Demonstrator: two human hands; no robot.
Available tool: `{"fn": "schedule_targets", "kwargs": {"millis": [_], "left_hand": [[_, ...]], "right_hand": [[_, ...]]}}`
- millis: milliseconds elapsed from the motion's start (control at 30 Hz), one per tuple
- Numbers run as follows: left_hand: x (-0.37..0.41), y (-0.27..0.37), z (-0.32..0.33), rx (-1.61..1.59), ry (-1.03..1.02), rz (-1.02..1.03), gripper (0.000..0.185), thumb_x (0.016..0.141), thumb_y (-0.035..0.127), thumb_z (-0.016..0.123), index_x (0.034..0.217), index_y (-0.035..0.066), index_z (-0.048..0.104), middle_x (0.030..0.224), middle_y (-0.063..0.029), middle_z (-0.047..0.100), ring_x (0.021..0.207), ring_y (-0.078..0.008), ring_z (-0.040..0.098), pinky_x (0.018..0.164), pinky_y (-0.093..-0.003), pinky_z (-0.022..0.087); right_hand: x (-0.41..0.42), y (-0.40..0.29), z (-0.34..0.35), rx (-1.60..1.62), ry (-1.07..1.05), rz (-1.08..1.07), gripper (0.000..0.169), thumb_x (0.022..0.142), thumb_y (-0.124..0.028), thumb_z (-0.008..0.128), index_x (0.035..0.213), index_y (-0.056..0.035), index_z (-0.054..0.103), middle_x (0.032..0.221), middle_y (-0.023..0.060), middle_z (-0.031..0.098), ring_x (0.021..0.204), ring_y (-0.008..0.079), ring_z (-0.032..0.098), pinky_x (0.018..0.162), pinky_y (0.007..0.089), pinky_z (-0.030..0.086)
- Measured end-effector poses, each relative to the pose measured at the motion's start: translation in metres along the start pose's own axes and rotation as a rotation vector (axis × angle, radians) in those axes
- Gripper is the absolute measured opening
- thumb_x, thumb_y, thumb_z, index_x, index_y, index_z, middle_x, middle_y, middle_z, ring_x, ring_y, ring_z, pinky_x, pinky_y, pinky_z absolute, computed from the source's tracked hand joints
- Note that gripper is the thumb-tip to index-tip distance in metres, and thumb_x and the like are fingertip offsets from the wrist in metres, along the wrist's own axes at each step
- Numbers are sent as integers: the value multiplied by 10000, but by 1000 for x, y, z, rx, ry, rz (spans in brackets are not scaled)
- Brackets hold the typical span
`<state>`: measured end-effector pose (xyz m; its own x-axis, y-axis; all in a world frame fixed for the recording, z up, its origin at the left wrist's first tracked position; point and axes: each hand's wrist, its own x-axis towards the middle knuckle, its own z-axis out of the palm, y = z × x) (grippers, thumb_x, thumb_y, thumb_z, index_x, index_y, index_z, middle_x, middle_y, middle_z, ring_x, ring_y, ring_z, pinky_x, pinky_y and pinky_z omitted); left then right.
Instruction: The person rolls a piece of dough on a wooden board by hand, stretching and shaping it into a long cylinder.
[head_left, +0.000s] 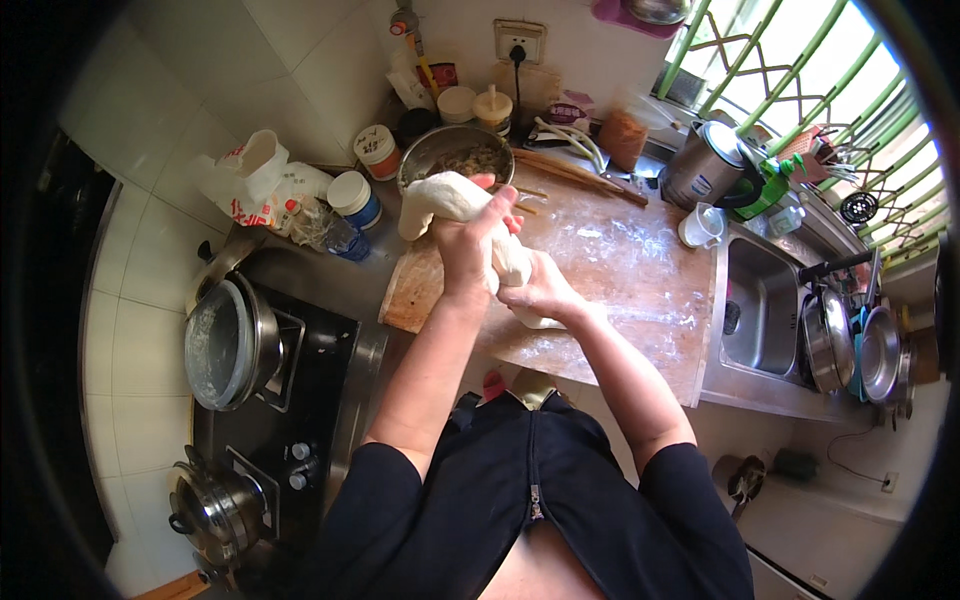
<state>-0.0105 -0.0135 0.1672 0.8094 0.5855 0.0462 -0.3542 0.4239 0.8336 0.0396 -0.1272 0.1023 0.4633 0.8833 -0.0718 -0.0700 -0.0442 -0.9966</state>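
A long, thick roll of pale dough (451, 196) is held up above a floured wooden board (592, 262). My left hand (476, 236) grips the dough near its middle, and one end droops to the left of the hand. My right hand (546, 289) closes around the dough lower down, close beside the left. More dough (536, 322) shows just below my right hand; whether it joins the held piece is hidden. Behind my left hand, a metal bowl (420, 150) holds a chopped filling, with chopsticks (529, 196) lying near its right side.
A rolling pin (577, 174) and a knife (626, 187) lie along the board's back edge. Lidded jars (352, 196) and a flour bag (259, 180) stand left. An electric kettle (697, 165), plastic cup (702, 226) and sink (761, 315) are right. A gas stove (307, 375) with pots is at left.
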Motion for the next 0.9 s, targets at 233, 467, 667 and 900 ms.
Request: {"fn": "schedule_targets", "kwargs": {"millis": [233, 467, 667, 900], "left_hand": [[7, 12, 17, 65, -94, -65, 267, 737, 3, 713, 971, -22, 585, 686, -76, 610, 522, -151, 595, 502, -267, 499], [-2, 17, 25, -76, -470, -124, 279, 788, 68, 672, 1039, 20, 561, 668, -50, 575, 584, -148, 580, 668, -332, 534], [16, 22, 30, -166, -310, -216, 175, 796, 86, 681, 933, 85, 572, 644, -17, 543, 555, -134, 551, 691, -345, 525], [-7, 13, 16, -182, -513, -205, 291, 784, 191, 697, 1013, 60, 575, 627, -53, 570, 594, -182, 589, 709, -366, 531]], "right_hand": [[-8, -34, -12, -92, -76, -39, 475, 654, -268, 841, 980, -51, 571, 858, 22, 596, 792, 110, 575, 705, 273, 486], [-20, -34, -17, 64, -52, 0, 297, 694, -195, 722, 910, -44, 585, 755, 31, 599, 645, 125, 569, 551, 283, 468], [-32, -25, -28, 12, -76, -3, 395, 678, -211, 803, 964, -36, 594, 836, 45, 608, 738, 118, 585, 675, 279, 500], [-27, -29, -30, 239, -217, 142, 382, 691, -228, 796, 911, -21, 564, 785, 59, 606, 608, 134, 595, 541, 272, 510]]}}
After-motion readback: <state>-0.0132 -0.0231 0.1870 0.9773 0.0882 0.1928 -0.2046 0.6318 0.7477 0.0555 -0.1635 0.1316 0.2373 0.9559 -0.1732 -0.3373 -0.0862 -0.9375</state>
